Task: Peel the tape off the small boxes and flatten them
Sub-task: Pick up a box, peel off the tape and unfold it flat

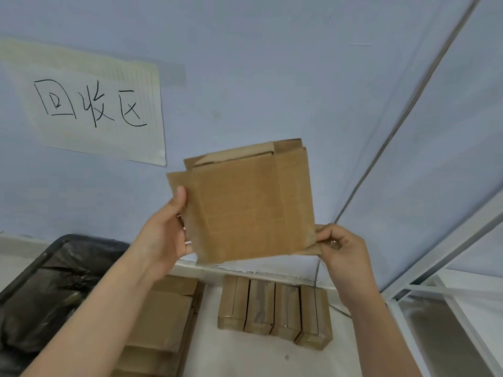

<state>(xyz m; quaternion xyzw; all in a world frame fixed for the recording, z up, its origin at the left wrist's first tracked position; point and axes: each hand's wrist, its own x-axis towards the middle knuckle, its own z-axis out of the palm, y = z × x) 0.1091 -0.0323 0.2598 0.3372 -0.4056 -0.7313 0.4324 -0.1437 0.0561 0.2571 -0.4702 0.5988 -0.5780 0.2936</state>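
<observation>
A flattened brown cardboard box point(247, 202) is held up in front of the blue wall, its flaps spread out. My left hand point(166, 229) grips its left edge, thumb on the front and fingers behind. My right hand point(340, 246) pinches the box's lower right corner, and something clear, perhaps tape, shows at the fingertips. Below on the white surface, several small taped boxes point(272, 308) stand side by side in a row.
A stack of flattened cardboard point(163, 317) lies lower left, partly under my left forearm. A black bin lined with a black bag point(49, 284) sits at far left. A handwritten paper sign point(92, 104) hangs on the wall. White metal frame bars point(446, 257) run at right.
</observation>
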